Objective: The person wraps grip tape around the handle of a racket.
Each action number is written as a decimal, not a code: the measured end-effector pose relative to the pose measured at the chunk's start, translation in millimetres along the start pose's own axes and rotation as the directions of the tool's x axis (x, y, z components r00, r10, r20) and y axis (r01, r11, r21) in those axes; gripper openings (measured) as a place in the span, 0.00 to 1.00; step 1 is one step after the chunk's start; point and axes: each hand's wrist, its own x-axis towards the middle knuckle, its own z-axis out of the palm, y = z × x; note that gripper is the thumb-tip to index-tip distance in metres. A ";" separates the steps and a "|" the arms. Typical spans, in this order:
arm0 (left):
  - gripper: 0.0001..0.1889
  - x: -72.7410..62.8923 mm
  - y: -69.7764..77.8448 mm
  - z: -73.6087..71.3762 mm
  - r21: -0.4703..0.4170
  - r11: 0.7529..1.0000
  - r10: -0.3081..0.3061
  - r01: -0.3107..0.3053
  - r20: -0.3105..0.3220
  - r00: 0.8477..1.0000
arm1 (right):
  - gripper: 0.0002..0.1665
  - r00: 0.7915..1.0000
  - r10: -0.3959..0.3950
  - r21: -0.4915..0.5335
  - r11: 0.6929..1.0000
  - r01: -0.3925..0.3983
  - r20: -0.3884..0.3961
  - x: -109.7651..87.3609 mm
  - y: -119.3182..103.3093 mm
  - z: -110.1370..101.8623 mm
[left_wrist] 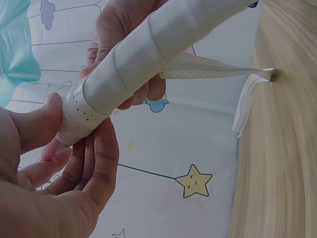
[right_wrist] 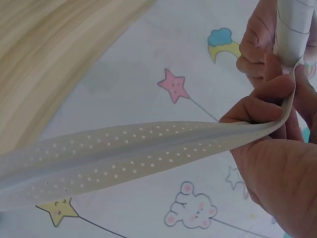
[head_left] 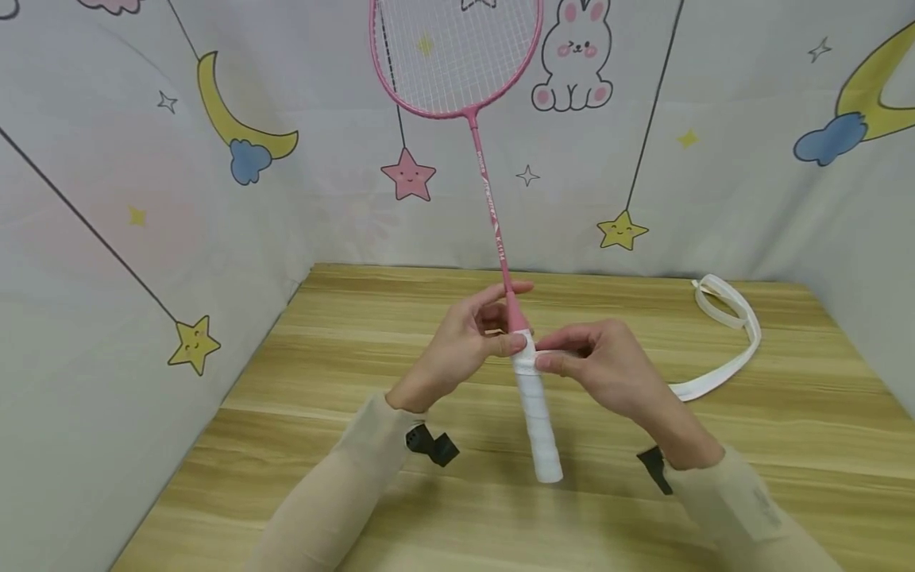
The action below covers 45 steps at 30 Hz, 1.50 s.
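A pink badminton racket (head_left: 489,199) tilts up from the table, its head uppermost and its white handle (head_left: 538,421) pointing down toward me. My left hand (head_left: 461,342) grips it where the pink cone meets the handle, thumb pressed on the white wrap. Just beside that thumb, my right hand (head_left: 615,369) pinches a white perforated grip tape (right_wrist: 124,153) between thumb and fingers. One end of the tape goes round the top of the handle. In the left wrist view, overlapping turns cover the handle (left_wrist: 143,49), with small holes showing near the cone.
The tape's loose length (head_left: 747,342) trails to the right and ends in a curl on the wood-grain table (head_left: 343,318). A white cloth wall (head_left: 314,214) printed with stars, moons and a rabbit stands behind the table and along its sides.
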 end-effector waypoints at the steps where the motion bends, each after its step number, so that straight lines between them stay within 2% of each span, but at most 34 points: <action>1: 0.32 0.4 -0.5 -0.1 -0.003 1.000 -0.003 0.003 0.002 1.000 | 0.09 1.000 -0.009 -0.021 1.000 0.009 -0.012 -0.5 -1.0 0.1; 5: 0.32 0.7 -2.3 -0.9 -0.007 1.000 -0.011 0.011 0.005 1.000 | 0.04 0.999 -0.033 -0.068 0.997 0.030 -0.040 -1.3 -3.9 1.0; 11: 0.33 0.0 -0.9 -1.8 -0.034 0.999 -0.018 0.019 0.018 1.000 | 0.05 1.000 -0.009 -0.005 1.000 0.009 0.001 2.5 0.0 -0.5; 14: 0.33 0.2 -0.8 -3.0 -0.069 0.997 -0.032 0.035 0.043 0.999 | 0.07 0.999 0.023 0.040 0.999 -0.025 0.034 5.1 5.2 -2.2; 20: 0.36 0.3 -1.2 -5.8 -0.139 0.989 -0.042 0.054 0.089 0.995 | 0.20 0.989 0.044 0.118 0.991 -0.061 0.140 10.2 17.3 -3.5; 24: 0.35 1.0 -0.2 -5.7 -0.148 0.987 -0.054 0.067 0.087 0.995 | 0.21 0.982 0.020 0.145 0.988 -0.048 0.190 11.6 23.8 -4.0; 28: 0.26 1.4 0.7 -3.8 -0.152 0.985 -0.067 0.078 0.076 0.995 | 0.21 0.984 -0.038 0.194 0.981 0.003 0.176 11.5 26.8 -2.0; 31: 0.22 0.8 1.1 -1.1 -0.121 0.990 -0.063 0.070 0.059 0.996 | 0.21 0.990 -0.054 0.229 0.973 0.022 0.132 10.8 26.6 0.3; 33: 0.23 0.3 1.2 1.9 -0.074 0.996 -0.044 0.046 0.027 0.999 | 0.20 0.995 -0.043 0.227 0.974 0.021 0.095 10.5 25.5 1.8; 36: 0.27 -0.4 0.4 7.1 0.022 1.000 -0.019 0.020 -0.035 0.999 | 0.18 0.999 -0.016 0.203 0.979 0.008 0.042 10.5 23.6 3.0; 39: 0.26 -0.4 -0.4 11.9 0.129 0.992 -0.004 0.015 -0.079 0.997 | 0.18 1.000 -0.005 0.189 0.982 0.004 0.003 10.6 22.1 3.9; 42: 0.21 0.5 -1.1 14.0 0.192 0.981 -0.005 0.021 -0.084 0.996 | 0.17 1.000 -0.014 0.189 0.982 0.017 -0.016 10.3 21.5 4.3; 45: 0.19 1.6 -2.6 13.4 0.196 0.980 -0.018 0.031 -0.068 0.998 | 0.16 0.999 -0.034 0.172 0.984 0.037 -0.016 9.2 20.9 3.7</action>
